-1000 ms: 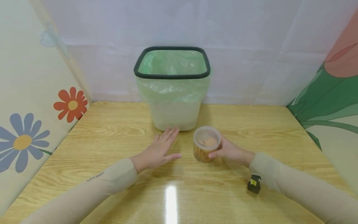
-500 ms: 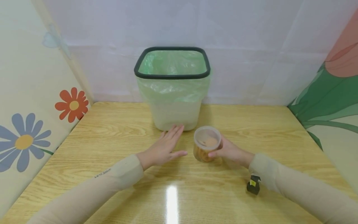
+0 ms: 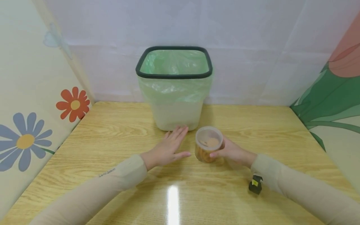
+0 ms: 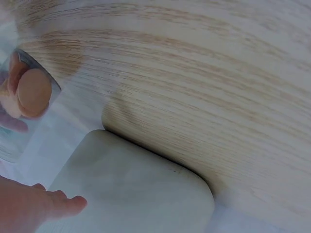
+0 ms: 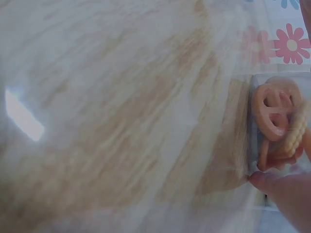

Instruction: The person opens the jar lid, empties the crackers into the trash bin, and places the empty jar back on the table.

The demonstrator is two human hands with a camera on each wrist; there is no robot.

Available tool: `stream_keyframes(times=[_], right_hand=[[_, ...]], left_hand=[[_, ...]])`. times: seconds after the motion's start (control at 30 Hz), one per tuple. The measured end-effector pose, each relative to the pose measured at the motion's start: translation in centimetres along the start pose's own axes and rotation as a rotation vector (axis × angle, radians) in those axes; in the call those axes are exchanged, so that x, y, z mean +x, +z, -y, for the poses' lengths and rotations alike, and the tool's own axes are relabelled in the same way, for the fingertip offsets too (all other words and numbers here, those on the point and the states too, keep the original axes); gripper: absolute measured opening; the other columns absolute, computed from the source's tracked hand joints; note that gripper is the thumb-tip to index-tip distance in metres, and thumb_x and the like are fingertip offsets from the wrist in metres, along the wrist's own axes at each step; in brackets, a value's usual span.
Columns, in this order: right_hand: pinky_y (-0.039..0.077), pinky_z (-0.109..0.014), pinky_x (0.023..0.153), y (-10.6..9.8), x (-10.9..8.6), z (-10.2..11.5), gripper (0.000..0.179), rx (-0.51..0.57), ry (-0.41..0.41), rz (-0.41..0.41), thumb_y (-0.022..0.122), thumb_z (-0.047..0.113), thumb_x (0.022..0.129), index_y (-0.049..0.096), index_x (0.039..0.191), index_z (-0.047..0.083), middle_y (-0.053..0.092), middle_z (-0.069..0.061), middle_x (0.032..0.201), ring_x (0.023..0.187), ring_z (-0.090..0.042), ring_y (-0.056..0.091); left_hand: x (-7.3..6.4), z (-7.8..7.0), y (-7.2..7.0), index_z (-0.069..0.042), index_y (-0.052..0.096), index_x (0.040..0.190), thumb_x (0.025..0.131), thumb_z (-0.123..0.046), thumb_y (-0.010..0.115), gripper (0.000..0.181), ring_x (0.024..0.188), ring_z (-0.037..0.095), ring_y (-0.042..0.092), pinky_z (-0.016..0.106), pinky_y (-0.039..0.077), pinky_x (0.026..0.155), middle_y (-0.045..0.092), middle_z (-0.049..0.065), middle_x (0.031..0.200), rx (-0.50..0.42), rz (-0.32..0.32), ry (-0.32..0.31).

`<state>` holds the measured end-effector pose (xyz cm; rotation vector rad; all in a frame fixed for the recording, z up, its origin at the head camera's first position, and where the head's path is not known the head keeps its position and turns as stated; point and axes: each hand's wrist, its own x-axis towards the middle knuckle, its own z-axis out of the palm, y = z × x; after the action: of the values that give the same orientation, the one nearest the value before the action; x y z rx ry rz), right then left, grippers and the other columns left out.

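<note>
A round see-through jar (image 3: 207, 144) with a whitish translucent lid stands upright on the wooden table. Brown pretzel-shaped and round biscuit-like pieces (image 5: 278, 109) show through its wall in the right wrist view. My right hand (image 3: 232, 152) grips the jar from its right side, thumb in front; the other fingers are mostly hidden behind it. My left hand (image 3: 167, 150) lies to the left of the jar, palm down and fingers extended, apart from it. Its fingertips are near the base of a trash bin (image 3: 177, 114); whether they touch it I cannot tell.
A green plastic liner (image 3: 174, 89) hangs over the bin under its black rim (image 3: 174, 76). A white cloth wall (image 3: 239, 47) backs the table (image 3: 112, 125). Flower-printed panels (image 3: 25, 78) flank it. A small black device (image 3: 255, 185) is at my right sleeve.
My left hand has slid a little to the right, closer to the jar. The right hand and the jar have stayed nearly in place.
</note>
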<state>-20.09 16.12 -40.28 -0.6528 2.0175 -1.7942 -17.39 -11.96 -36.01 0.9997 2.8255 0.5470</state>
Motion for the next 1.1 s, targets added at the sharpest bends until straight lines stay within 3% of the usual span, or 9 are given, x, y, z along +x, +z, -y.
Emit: stream_keyframes(times=[0.57,1.1], right_hand=[[0.021,-0.062,0.118,-0.5,0.1,0.3,0.095,-0.052,0.014,0.076,0.079,0.003,0.082,0.019,0.156,-0.002,0.036,-0.029,0.152,0.141,-0.046,0.034],[0.021,-0.064,0.117,-0.5,0.1,0.5,0.100,-0.048,0.012,0.081,0.083,0.011,0.082,0.018,0.157,-0.001,0.038,-0.029,0.151,0.140,-0.047,0.035]], left_hand=[[1.2,-0.5,0.6,0.001,0.005,0.160,0.101,-0.049,0.054,0.091,0.154,0.039,0.005,0.061,0.013,0.120,0.006,0.019,0.167,-0.032,0.002,0.018],[2.2,-1.1,0.8,0.003,0.006,0.159,0.102,-0.046,0.055,0.090,0.154,0.040,0.004,0.056,0.013,0.122,0.006,0.020,0.167,-0.061,0.009,0.040]])
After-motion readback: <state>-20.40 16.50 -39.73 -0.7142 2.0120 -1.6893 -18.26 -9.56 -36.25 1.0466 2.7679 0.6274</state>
